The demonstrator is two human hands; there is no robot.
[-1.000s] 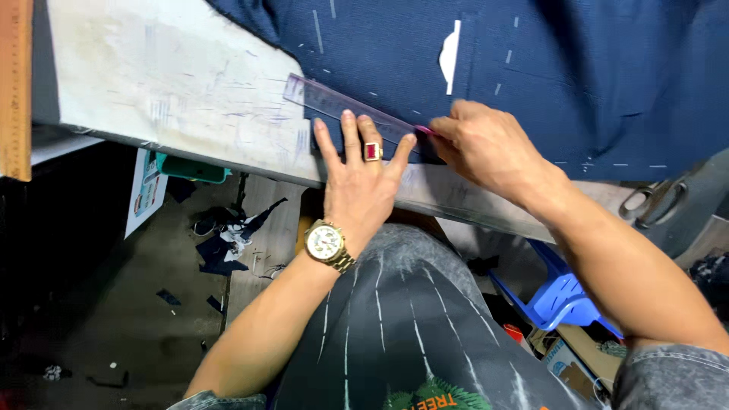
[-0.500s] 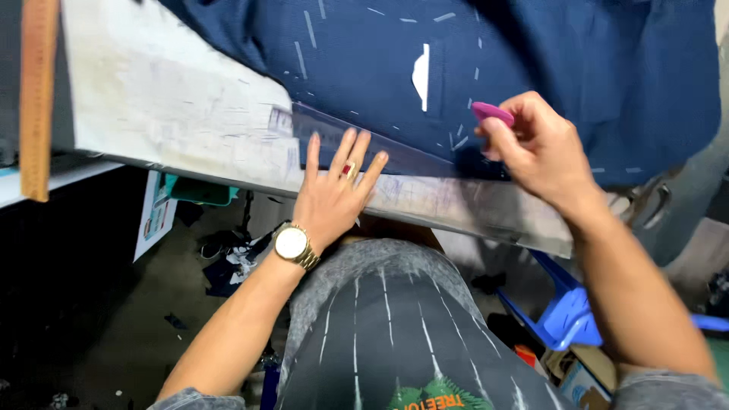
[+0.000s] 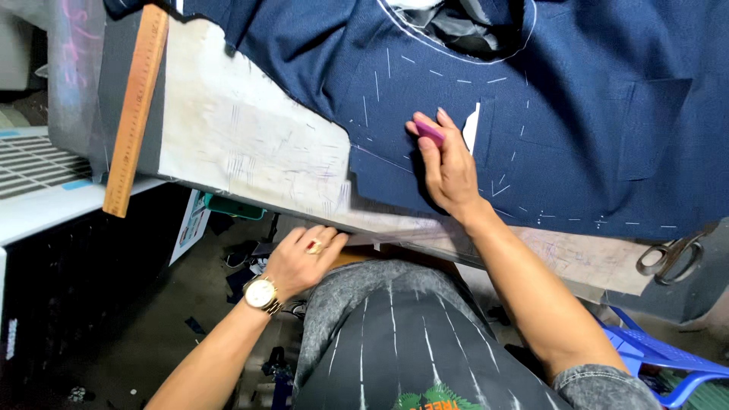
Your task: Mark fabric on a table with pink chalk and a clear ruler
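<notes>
Worn table [image 3: 250, 144], wooden ruler [image 3: 135, 106], scissors [image 3: 672, 258], right hand [image 3: 448, 163] pinching pink chalk [image 3: 429, 131] on navy cloth [image 3: 592, 114], left hand [image 3: 304, 258] seemingly curled

My desk [image 3: 243, 144]: pale, scribbled top. On it: navy jacket [image 3: 577, 121] with white chalk marks, wooden ruler [image 3: 137, 110] at far left edge, scissors [image 3: 672, 257] at right edge.

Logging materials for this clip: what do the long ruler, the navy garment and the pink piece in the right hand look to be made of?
Ruler: likely wood, matte orange-brown, printed scale. Navy garment: woven cloth, matte, bearing white marks. Pink piece in the right hand: probably tailor's chalk, though plastic can't be ruled out.
</notes>
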